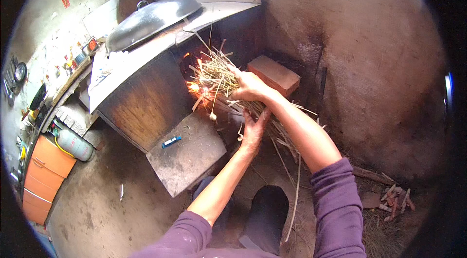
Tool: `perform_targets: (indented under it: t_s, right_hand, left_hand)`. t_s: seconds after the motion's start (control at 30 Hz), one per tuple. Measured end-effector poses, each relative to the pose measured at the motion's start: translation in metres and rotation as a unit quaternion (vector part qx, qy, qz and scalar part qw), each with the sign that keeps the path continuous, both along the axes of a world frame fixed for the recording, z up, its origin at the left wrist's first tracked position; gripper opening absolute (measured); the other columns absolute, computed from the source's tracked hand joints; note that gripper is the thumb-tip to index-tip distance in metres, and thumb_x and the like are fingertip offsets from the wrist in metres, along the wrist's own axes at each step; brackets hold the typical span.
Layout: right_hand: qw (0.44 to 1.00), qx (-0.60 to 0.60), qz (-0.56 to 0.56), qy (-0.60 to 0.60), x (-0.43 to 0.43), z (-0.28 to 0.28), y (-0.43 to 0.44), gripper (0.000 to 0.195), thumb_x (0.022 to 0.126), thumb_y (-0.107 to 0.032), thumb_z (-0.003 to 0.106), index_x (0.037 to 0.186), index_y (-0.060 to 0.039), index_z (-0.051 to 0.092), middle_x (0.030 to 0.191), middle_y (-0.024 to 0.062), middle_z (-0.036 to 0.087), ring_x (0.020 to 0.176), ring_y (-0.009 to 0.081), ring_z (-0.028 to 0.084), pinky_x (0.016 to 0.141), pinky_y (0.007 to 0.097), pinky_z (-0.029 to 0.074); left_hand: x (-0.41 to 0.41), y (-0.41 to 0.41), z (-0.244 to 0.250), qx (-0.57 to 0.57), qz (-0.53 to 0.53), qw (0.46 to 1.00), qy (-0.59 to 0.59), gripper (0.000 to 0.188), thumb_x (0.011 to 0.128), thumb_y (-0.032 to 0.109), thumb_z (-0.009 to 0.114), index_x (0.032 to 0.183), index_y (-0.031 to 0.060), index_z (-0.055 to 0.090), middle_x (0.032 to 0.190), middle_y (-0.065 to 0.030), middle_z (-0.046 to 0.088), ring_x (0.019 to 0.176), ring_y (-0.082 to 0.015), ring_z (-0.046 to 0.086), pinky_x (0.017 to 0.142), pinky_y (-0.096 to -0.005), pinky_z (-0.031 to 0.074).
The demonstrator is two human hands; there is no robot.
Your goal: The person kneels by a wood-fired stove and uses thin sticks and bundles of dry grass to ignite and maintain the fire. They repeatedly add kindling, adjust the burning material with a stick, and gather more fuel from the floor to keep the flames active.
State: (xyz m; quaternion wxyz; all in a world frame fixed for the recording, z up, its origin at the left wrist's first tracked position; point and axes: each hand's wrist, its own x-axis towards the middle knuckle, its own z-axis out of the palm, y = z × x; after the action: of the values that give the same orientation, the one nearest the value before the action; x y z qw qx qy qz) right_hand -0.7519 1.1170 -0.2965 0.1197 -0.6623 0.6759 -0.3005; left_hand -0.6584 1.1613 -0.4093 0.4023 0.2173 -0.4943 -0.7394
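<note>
A bundle of dry straw and thin stalks lies across the mouth of a wood-fired stove. My right hand grips the bundle from above, near its front end. Below it, my left hand closes around the stalks from underneath. Orange flames burn in the dark stove opening, right at the straw's tip. Long loose stalks trail back under my right forearm. On top of the stove, a large domed metal lid covers the cooking place.
A blue lighter lies on a concrete slab before the stove. Right of the opening sits a brick. Broken wood pieces lie on the floor at right. A gas cylinder and orange cabinet stand left.
</note>
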Motion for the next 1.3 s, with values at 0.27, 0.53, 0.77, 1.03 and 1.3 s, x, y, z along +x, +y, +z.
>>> perform_targets:
  t_s: [0.27, 0.53, 0.77, 1.03, 1.3]
  right_hand:
    - [0.846, 0.024, 0.143, -0.513, -0.005, -0.036, -0.117, 0.050, 0.070, -0.012, 0.079, 0.114, -0.0025, 0.058, 0.100, 0.0071, 0.066, 0.086, 0.0174, 0.063, 0.079, 0.0312, 0.051]
    - [0.988, 0.008, -0.003, -0.153, -0.009, -0.007, -0.154, 0.074, 0.087, -0.062, 0.047, 0.103, 0.0088, 0.063, 0.095, 0.0268, 0.064, 0.090, 0.0315, 0.065, 0.077, 0.0406, 0.049]
    - [0.997, 0.017, 0.077, 0.015, -0.031, -0.016, -0.019, 0.091, 0.077, -0.064, 0.061, 0.142, -0.0071, 0.033, 0.147, 0.0296, 0.021, 0.137, 0.0406, 0.023, 0.111, 0.0449, 0.023]
    - [0.987, -0.116, 0.010, 0.110, -0.027, -0.084, -0.002, 0.065, 0.076, 0.001, 0.056, 0.137, -0.0127, 0.039, 0.140, 0.0226, 0.037, 0.111, 0.0436, 0.053, 0.089, 0.0487, 0.046]
    - [0.983, -0.177, 0.049, -0.008, 0.014, -0.064, -0.012, 0.037, 0.074, 0.000, 0.052, 0.111, -0.0026, 0.057, 0.096, 0.0244, 0.063, 0.091, 0.0409, 0.062, 0.076, 0.0477, 0.049]
  left_hand:
    - [0.025, -0.064, 0.028, -0.019, 0.073, 0.991, 0.109, 0.092, 0.082, 0.012, 0.068, 0.148, 0.0115, 0.004, 0.142, -0.0121, 0.033, 0.125, -0.0240, 0.040, 0.104, -0.0375, 0.035]
    - [0.009, -0.174, 0.021, -0.104, 0.180, 0.974, 0.090, 0.060, 0.086, -0.002, 0.050, 0.141, 0.0145, 0.031, 0.124, -0.0055, 0.052, 0.103, -0.0190, 0.056, 0.088, -0.0329, 0.048]
    - [-0.018, -0.236, 0.032, -0.114, 0.296, 0.944, -0.085, 0.085, 0.074, 0.000, 0.066, 0.145, 0.0030, 0.019, 0.131, -0.0182, 0.048, 0.111, -0.0268, 0.054, 0.096, -0.0350, 0.043]
    - [-0.033, -0.267, 0.014, -0.080, 0.336, 0.938, 0.009, 0.080, 0.079, 0.015, 0.072, 0.141, 0.0039, 0.023, 0.131, -0.0189, 0.041, 0.114, -0.0268, 0.045, 0.094, -0.0374, 0.038]
    - [0.039, -0.141, 0.022, 0.074, 0.171, 0.981, 0.062, 0.039, 0.088, 0.038, 0.063, 0.113, 0.0089, 0.055, 0.089, -0.0033, 0.062, 0.070, -0.0138, 0.059, 0.057, -0.0272, 0.047]
